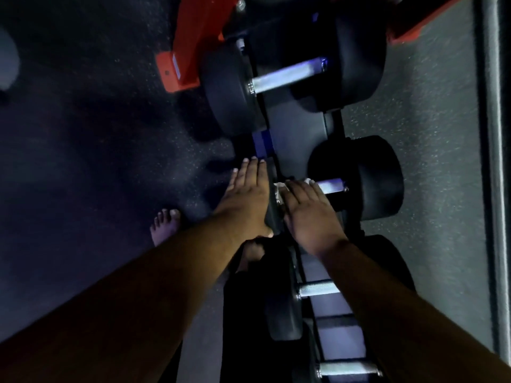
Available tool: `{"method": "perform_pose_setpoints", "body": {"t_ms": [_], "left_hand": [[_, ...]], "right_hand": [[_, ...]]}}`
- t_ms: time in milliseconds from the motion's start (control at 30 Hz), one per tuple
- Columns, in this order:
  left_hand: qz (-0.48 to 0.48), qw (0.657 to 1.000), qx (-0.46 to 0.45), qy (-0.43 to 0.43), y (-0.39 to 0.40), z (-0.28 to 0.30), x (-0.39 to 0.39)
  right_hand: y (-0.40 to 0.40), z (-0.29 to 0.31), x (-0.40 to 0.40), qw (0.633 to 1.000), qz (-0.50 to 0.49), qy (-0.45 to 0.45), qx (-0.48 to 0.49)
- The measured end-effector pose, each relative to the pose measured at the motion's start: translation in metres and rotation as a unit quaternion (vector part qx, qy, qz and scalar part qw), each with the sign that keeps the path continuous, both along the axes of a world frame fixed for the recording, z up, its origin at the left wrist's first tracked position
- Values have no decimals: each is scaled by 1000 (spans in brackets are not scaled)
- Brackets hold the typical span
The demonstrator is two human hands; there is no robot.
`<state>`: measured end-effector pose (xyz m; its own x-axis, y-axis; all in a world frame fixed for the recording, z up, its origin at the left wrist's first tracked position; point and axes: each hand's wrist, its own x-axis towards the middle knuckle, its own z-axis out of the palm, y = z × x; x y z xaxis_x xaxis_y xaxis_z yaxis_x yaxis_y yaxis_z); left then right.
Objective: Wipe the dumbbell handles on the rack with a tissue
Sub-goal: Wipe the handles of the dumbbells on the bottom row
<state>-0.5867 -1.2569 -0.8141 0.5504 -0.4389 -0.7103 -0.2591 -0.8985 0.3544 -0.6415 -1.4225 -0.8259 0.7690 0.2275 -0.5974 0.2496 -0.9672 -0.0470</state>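
Seen from above, a dark rack (297, 134) carries several black dumbbells with steel handles. My right hand (307, 214) lies over the near part of the middle dumbbell's handle (331, 186), fingers curled round a white tissue (280, 189) that shows at its fingertips. My left hand (246, 197) rests flat with straight fingers on that dumbbell's near weight head (272, 203). The far head (370, 178) is uncovered. A bigger dumbbell (284, 76) lies further along the rack. Two smaller handles, the first smaller handle (318, 288) and the second smaller handle (348, 369), lie nearer me.
An orange steel frame (188, 51) stands on the floor beyond the rack's far end. Speckled dark rubber flooring (96, 161) spreads to the left, where my bare foot (164, 225) stands. A grey wall strip (495, 161) runs along the right side.
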Motion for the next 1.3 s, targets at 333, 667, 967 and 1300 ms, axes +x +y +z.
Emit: {"method": "perform_pose_setpoints", "body": {"t_ms": [333, 667, 967, 1300], "left_hand": [[28, 1000, -1, 4, -3, 1, -1], [32, 999, -23, -3, -1, 2, -2], [38, 999, -32, -10, 1, -1, -4], [28, 1000, -9, 0, -2, 1, 0]], "right_hand": [[-6, -8, 5, 999, 5, -3, -38], [1, -22, 29, 994, -52, -68, -75], [-24, -23, 23, 989, -67, -103, -80], [-10, -13, -10, 991, -1, -72, -112]]}}
